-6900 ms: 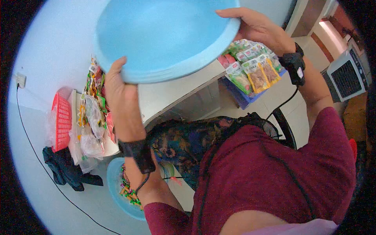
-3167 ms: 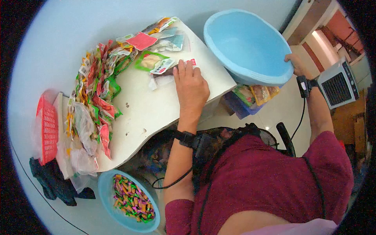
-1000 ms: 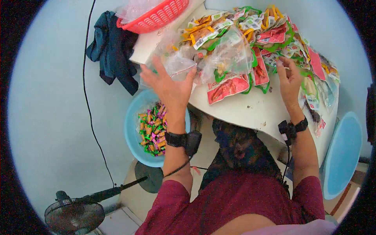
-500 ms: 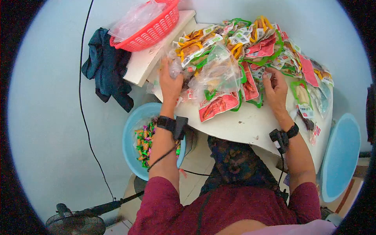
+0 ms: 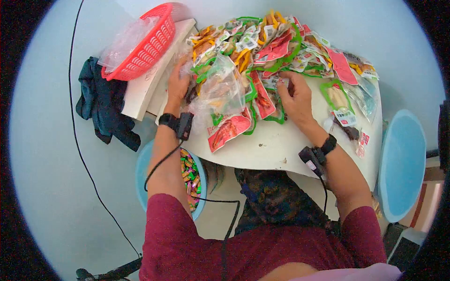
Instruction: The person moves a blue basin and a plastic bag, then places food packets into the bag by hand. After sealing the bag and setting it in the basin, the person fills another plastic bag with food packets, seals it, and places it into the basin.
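A heap of packaged food in green, yellow and red pouches point(image 5: 274, 47) covers the back of the white table point(image 5: 262, 154). My left hand point(image 5: 179, 84) is at the heap's left edge, against crinkled clear plastic; its fingertips are blurred and partly hidden. Beside it lies a large clear bag point(image 5: 222, 89) over the pouches. My right hand point(image 5: 296, 96) is at the heap's front, fingers curled near a red pouch point(image 5: 262, 96); what they hold, if anything, is too small to name. Another red pouch point(image 5: 229, 129) lies between the hands, nearer the front edge.
A red basket point(image 5: 150, 47) with clear plastic sits on a white board point(image 5: 140, 96) at the left. Below is a blue tub point(image 5: 145, 173) of wrapped candies. Dark cloth point(image 5: 105, 103) lies left, a blue basin point(image 5: 403, 164) stands right, and a cable point(image 5: 225, 201) crosses below.
The view has shifted, so the table and heap appear further left. Both hands stay near the same parts of the heap, and more candies show beside the left forearm.
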Demonstrator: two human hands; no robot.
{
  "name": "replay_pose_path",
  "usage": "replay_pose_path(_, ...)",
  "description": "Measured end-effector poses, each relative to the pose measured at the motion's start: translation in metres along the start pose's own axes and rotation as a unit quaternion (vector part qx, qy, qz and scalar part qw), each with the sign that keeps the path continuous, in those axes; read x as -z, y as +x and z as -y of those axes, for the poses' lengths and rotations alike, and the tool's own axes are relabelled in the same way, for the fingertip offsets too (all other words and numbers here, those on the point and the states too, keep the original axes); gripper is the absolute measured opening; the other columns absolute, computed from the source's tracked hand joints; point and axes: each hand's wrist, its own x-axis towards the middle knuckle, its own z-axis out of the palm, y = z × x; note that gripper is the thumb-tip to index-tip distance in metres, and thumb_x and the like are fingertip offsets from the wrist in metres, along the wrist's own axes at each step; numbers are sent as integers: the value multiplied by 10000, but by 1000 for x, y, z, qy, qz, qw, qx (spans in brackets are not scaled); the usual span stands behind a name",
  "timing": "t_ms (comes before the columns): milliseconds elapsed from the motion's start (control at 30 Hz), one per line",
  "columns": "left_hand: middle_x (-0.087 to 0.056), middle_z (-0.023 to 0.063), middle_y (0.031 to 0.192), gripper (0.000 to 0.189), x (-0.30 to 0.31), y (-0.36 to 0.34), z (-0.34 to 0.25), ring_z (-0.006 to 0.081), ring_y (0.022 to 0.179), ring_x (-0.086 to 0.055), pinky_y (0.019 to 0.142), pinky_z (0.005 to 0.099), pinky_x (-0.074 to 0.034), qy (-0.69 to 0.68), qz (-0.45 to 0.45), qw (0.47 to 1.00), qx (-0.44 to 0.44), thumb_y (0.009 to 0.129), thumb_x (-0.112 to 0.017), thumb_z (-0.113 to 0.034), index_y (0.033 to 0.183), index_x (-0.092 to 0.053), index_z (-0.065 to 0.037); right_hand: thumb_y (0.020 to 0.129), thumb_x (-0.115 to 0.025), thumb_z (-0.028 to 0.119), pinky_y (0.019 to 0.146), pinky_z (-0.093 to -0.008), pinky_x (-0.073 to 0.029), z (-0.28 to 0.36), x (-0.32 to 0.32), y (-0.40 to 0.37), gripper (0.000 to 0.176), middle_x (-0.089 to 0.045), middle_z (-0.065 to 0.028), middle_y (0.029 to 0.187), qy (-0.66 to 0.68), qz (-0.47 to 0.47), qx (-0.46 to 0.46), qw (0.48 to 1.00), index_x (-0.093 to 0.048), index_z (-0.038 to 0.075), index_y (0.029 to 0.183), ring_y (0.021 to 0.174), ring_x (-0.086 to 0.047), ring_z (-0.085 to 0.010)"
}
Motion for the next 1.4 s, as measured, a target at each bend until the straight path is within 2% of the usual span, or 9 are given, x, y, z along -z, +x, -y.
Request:
replay_pose_path(333, -490, 172, 1387, 633, 19, 22, -22, 340, 1291, -446, 1093, 383, -338, 179, 99, 977, -63, 745, -696, -138, 1344, -494, -113, 815, -638, 142, 665, -385, -473, -5, 1, 1, 259, -601, -154, 893, -10, 5, 34, 999, -608, 33, 1048, 737, -582, -299)
replay_pose_path(533, -488, 220, 1362, 661, 40, -7, -70, 330, 1278, -459, 1072, 412, -367, 306, 41, 949, -67, 743, -751, -224, 1341, -498, -101, 813, -644, 138, 640, -371, -467, -3, 1, 1, 237, -595, -144, 860, 8, -1, 35, 999, -617, 37, 1026, 687, -567, -269)
replay_pose_path(700, -582, 253, 1213, 543, 56, -50, -113, 369, 1153, -551, 1000, 419, -424, 214, -86, 970, -70, 770, -740, -261, 1222, -579, -7, 813, -650, 157, 637, -367, -468, -5, 0, 1, 234, -595, -133, 844, 16, 1, 18, 1000, -627, 39, 1013, 678, -566, -250)
replay_pose_path(833, -645, 238, 1094, 430, 32, -96, -182, 371, 1045, -612, 942, 412, -457, 88, -58, 994, -3, 809, -703, -270, 1100, -638, 40, 812, -656, 172, 645, -363, -472, -6, 2, 1, 253, -599, -135, 863, 8, 2, 26, 1000, -627, 40, 1027, 680, -568, -238)
replay_pose_path(1033, -678, 209, 997, 320, -10, -122, -168, 331, 939, -658, 838, 399, -494, 182, -102, 974, -90, 825, -684, -252, 1015, -687, 5, 819, -666, 170, 623, -346, -478, -5, 6, -4, 269, -621, -113, 807, 56, -1, -16, 998, -625, 38, 1050, 671, -584, -207)
replay_pose_path(1133, -694, 195, 891, 268, 1, -120, -176, 311, 824, -682, 757, 389, -511, 177, -105, 979, -5, 823, -684, -227, 972, -704, -5, 817, -668, 148, 607, -323, -480, -6, 14, -6, 259, -627, -100, 777, 79, -9, -37, 996, -630, 34, 1046, 669, -590, -181)
replay_pose_path(1233, -696, 182, 818, 207, 16, -115, -193, 271, 733, -684, 701, 356, -510, 55, -226, 971, -48, 831, -668, -168, 950, -706, -2, 804, -675, 134, 607, -309, -486, -7, 18, -3, 250, -634, -101, 807, 93, -44, -35, 994, -635, 36, 1031, 670, -590, -168)
replay_pose_path(1333, -688, 180, 809, 174, 37, -117, -229, 206, 728, -671, 692, 320, -499, 7, -234, 967, -100, 843, -646, -112, 966, -705, -4, 789, -683, 138, 618, -310, -492, 13, 37, 8, 251, -642, -99, 862, 97, -61, 46, 992, -641, 42, 1016, 641, -580, -172)
replay_pose_path(1400, -697, 85, 786, 150, 50, -130, -268, 119, 715, -621, 659, 279, -477, -77, -174, 979, -75, 864, -637, -93, 960, -711, -4, 776, -688, 145, 703, -329, -502, 56, 63, 14, 300, -642, -102, 950, 83, -33, 108, 990, -634, 51, 1055, 731, -606, -200)
